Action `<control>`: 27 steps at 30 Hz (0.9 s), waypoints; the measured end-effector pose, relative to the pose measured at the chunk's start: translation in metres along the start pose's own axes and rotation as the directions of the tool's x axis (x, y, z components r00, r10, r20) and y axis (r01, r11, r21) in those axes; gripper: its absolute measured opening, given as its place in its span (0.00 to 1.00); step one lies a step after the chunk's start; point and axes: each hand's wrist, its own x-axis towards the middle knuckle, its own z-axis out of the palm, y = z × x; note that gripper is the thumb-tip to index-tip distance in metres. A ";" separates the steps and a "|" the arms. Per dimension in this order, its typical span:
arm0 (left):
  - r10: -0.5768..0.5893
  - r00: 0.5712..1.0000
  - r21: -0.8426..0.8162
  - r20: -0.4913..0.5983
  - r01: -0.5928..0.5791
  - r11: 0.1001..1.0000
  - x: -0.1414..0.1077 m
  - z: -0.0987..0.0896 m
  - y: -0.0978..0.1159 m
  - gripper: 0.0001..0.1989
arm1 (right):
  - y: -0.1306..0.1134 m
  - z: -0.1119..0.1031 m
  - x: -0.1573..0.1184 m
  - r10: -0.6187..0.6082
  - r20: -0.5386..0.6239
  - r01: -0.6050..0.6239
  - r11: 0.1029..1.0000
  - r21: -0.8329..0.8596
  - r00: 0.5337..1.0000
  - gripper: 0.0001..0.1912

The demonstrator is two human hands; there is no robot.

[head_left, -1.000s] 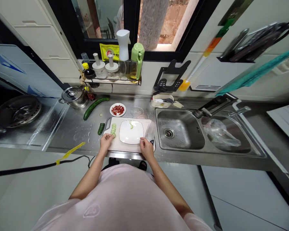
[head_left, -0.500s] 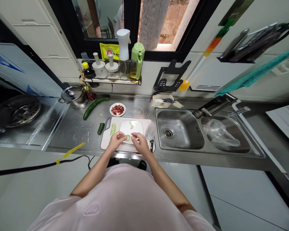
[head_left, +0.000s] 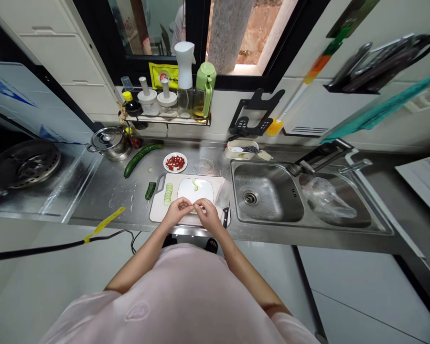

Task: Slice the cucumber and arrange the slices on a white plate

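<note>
My left hand [head_left: 178, 210] and my right hand [head_left: 205, 212] meet fingertip to fingertip over the near edge of a white plate [head_left: 204, 189]. Both are pinched; whatever lies between the fingertips is mostly hidden. Folded pale green cucumber slices [head_left: 195, 185] lie on the plate, which rests on a white cutting board [head_left: 159, 210]. Left of the plate, a row of overlapping cucumber slices [head_left: 168, 193] lies on the board. A black-handled knife [head_left: 225, 217] is at the board's right end, beside my right hand. A short cucumber piece [head_left: 150, 190] lies left of the board.
Behind the board stands a plate of chopped red pieces [head_left: 175, 163]. A long cucumber [head_left: 139, 158] and a steel pot [head_left: 111, 143] are at the back left. The sink [head_left: 268, 193] is on the right, with a plastic container [head_left: 232, 152] behind its left corner.
My hands have come together. The slice seen between them before is now mostly hidden behind the fingers.
</note>
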 end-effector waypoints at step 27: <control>-0.474 0.780 -0.431 0.408 0.622 0.653 0.016 0.007 0.011 0.25 | -0.007 -0.007 0.027 0.029 -0.092 -0.020 0.995 0.102 0.995 0.11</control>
